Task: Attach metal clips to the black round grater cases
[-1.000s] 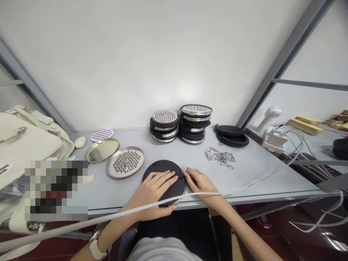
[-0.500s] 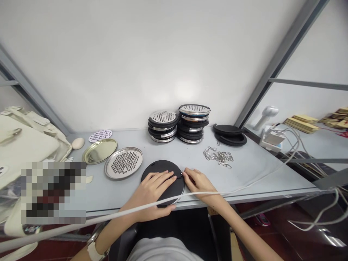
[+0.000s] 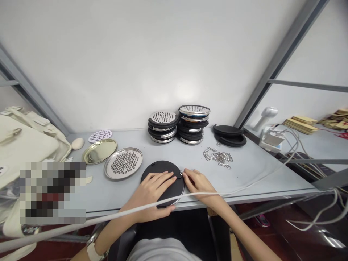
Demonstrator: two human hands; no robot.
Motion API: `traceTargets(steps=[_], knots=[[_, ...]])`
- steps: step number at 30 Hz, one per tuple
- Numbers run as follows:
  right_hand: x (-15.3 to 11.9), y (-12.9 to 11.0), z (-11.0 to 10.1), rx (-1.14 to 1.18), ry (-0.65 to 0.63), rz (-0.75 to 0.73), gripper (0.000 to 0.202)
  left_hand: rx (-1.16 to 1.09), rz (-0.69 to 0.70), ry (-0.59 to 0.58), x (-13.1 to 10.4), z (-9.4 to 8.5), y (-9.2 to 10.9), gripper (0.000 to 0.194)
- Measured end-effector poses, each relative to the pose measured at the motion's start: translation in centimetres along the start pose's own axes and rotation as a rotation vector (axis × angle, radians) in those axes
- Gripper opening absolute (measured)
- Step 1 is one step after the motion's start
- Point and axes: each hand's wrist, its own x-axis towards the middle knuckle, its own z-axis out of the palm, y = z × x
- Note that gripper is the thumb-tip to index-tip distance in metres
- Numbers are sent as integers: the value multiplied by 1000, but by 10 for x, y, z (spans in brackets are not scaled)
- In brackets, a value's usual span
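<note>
A round black disc (image 3: 160,166) with a metal edge lies at the table's front edge. Across its top rests my left hand (image 3: 152,192), fingers spread flat, the thumb at the front rim. My right hand (image 3: 199,183) is at the disc's right rim, thumb and index finger pinched on a small metal clip (image 3: 182,173). To the right lies a pile of metal clips (image 3: 219,156). Left of the disc are a metal grater plate (image 3: 123,163), a gold-coloured round plate (image 3: 99,151) and a white perforated disc (image 3: 100,136).
Two stacks of round graters, left (image 3: 163,126) and right (image 3: 193,123), stand by the wall. Black rings (image 3: 230,135) lie right of them. A white cable (image 3: 108,217) crosses in front of both forearms. A cream bag (image 3: 32,141) sits at the left.
</note>
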Motion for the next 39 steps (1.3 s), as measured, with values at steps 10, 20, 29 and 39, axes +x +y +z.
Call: traceTargets(steps=[10, 20, 29, 39], knots=[[-1, 2, 5, -111, 25, -43, 26, 11, -11, 45, 1, 2, 2, 68], [2, 0, 2, -160, -49, -21, 25, -30, -25, 65, 3, 2, 3, 67], [5, -3, -7, -108, -126, -5, 26, -45, -31, 70, 4, 1, 3, 65], [2, -1, -14, 44, -147, -44, 31, -68, -27, 75, 4, 0, 4, 68]])
